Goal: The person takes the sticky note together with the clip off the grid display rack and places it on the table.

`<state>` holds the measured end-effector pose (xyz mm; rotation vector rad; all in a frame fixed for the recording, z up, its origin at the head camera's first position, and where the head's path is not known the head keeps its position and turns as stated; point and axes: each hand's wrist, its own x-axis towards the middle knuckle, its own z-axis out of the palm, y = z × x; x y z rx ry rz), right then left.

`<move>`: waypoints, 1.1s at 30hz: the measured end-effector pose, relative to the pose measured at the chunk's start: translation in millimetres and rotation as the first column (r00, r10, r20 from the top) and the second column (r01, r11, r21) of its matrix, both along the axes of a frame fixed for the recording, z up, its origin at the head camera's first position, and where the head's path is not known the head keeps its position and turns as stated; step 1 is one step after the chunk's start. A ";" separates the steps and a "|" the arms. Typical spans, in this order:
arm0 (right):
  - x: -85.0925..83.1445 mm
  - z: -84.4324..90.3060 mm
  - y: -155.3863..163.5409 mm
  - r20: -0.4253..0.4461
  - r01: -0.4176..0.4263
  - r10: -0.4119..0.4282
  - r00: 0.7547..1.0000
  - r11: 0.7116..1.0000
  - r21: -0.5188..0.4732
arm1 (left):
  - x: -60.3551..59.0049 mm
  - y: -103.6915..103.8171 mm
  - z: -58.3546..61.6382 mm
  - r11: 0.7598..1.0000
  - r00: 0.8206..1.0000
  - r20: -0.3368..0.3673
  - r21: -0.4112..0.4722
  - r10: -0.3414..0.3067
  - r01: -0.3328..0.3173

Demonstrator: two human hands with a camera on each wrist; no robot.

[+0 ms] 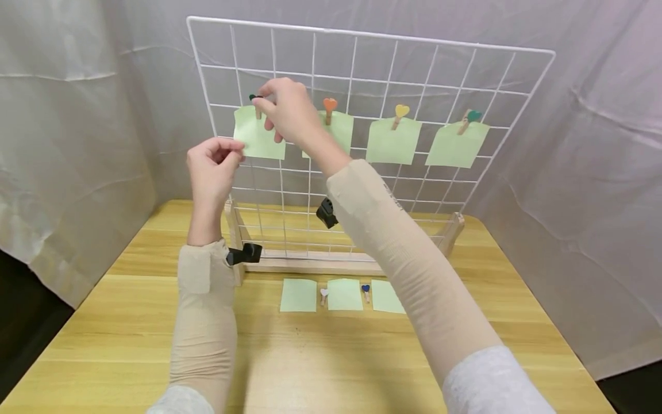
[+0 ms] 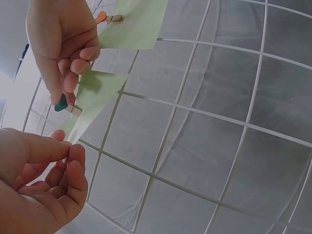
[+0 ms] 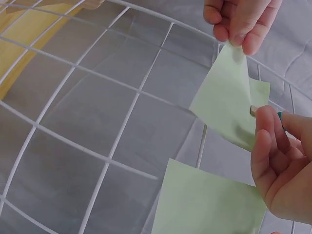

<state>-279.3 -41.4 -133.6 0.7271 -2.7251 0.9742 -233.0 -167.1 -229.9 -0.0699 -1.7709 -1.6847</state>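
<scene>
Near the upper left of the wire grid (image 1: 310, 75), a pale green paper sheet (image 1: 253, 138) hangs under a small wooden clothespin (image 2: 73, 109) with a dark green heart. My right hand (image 1: 292, 112) pinches that clothespin at its heart end, at the sheet's top edge. With thumb and fingers, my left hand (image 1: 213, 169) pinches the sheet's lower left corner. In the right wrist view the sheet (image 3: 222, 95) is pulled slantwise toward the left hand (image 3: 241, 22). Beside it, a second sheet (image 1: 341, 132) hangs from an orange-heart clothespin (image 1: 329, 109), partly behind my right wrist.
Farther right hang sheets under a yellow-heart clothespin (image 1: 400, 114) and a green-heart clothespin (image 1: 470, 119). The grid stands in a wooden base (image 1: 310, 264). On the table (image 1: 129, 333) lie three green sheets, with a white-heart clothespin (image 1: 324, 295) and a blue-heart clothespin (image 1: 366, 292) between them.
</scene>
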 end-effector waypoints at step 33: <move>2.0 -16.8 -1.6 -0.251 0.045 -0.079 0.965 0.989 -0.139 | -2.3 4.7 2.0 0.999 0.999 -0.031 0.048 0.024 -0.022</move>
